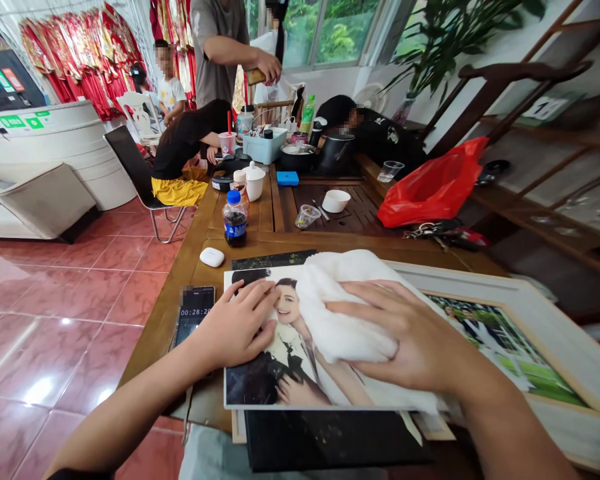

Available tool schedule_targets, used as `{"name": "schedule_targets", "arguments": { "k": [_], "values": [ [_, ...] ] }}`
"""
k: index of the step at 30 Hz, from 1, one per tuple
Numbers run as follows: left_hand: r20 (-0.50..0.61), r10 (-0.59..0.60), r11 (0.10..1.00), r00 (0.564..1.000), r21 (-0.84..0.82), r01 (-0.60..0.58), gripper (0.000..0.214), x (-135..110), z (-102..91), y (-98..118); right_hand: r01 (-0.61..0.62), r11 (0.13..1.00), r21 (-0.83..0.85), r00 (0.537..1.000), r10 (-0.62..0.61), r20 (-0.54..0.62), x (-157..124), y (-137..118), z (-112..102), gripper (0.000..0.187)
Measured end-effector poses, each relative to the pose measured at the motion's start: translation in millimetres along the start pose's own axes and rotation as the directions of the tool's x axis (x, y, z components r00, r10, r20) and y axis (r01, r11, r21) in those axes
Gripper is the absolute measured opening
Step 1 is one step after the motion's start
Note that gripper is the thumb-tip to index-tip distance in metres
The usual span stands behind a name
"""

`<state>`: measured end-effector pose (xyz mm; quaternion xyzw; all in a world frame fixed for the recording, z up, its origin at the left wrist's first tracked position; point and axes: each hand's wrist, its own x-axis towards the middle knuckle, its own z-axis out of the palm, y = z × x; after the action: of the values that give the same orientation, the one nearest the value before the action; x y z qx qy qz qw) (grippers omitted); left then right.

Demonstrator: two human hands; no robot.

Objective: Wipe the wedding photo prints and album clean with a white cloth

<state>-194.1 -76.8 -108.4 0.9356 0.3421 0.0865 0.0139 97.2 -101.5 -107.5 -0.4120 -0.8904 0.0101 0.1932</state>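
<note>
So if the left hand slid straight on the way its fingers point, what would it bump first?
Probably the white cloth. The left hand lies flat on the photo print, fingers pointing toward the cloth, which sits just beyond them under the right hand.

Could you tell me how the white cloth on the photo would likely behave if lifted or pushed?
The white cloth would probably droop when lifted: it bunches in soft folds under the right hand. It looks fluffy, so likely light. Pushed, it should slide easily over the smooth-looking photo print, which the left hand pins.
</note>
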Motion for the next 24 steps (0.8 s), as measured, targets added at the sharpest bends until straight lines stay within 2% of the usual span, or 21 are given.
{"name": "schedule_targets", "arguments": {
  "k": [3, 6, 9, 13, 15, 17, 21, 24],
  "values": [
    [-0.002, -0.002, 1.0, 1.0, -0.001, 0.002, 0.047, -0.2, 0.1, 0.1, 0.033, 0.999, -0.008, 0.999, -0.033, 0.016, 0.8, -1.8, -1.1, 0.055],
    [-0.008, -0.006, 1.0, 1.0, -0.013, 0.006, 0.047, -0.5, -0.2, -0.3, 0.138, 0.988, 0.064, 0.986, -0.144, 0.088, 3.1, -13.3, -2.1, 0.063],
    [0.001, -0.009, 1.0, 1.0, -0.016, 0.009, 0.048, -0.6, -0.5, -0.5, 0.168, 0.979, 0.113, 0.974, -0.182, 0.135, 3.4, -18.8, -1.7, 0.065],
    [0.0, -0.005, 1.0, 1.0, -0.006, 0.005, 0.048, 0.0, -0.8, 0.0, 0.054, 0.999, -0.005, 0.998, -0.054, 0.041, -0.3, -5.0, 1.1, 0.057],
    [0.001, -0.005, 1.0, 1.0, -0.006, 0.005, 0.047, 0.2, -0.8, 0.3, -0.032, 0.997, -0.076, 0.999, 0.03, -0.023, -2.2, 3.8, 2.4, 0.052],
    [0.0, -0.006, 1.0, 1.0, -0.007, 0.006, 0.047, 0.1, -0.5, 0.2, -0.063, 0.993, -0.102, 0.997, 0.059, -0.048, -2.6, 7.2, 3.0, 0.05],
    [-0.01, -0.004, 1.0, 1.0, -0.009, 0.004, 0.047, -1.0, 0.6, -1.2, 0.065, 0.998, 0.002, 0.997, -0.065, 0.04, 1.7, -7.6, 2.4, 0.058],
    [-0.002, -0.003, 1.0, 1.0, -0.016, 0.003, 0.048, -1.1, 0.9, -1.9, 0.161, 0.981, 0.111, 0.975, -0.176, 0.138, 5.5, -22.8, 0.8, 0.064]
  ]
}}
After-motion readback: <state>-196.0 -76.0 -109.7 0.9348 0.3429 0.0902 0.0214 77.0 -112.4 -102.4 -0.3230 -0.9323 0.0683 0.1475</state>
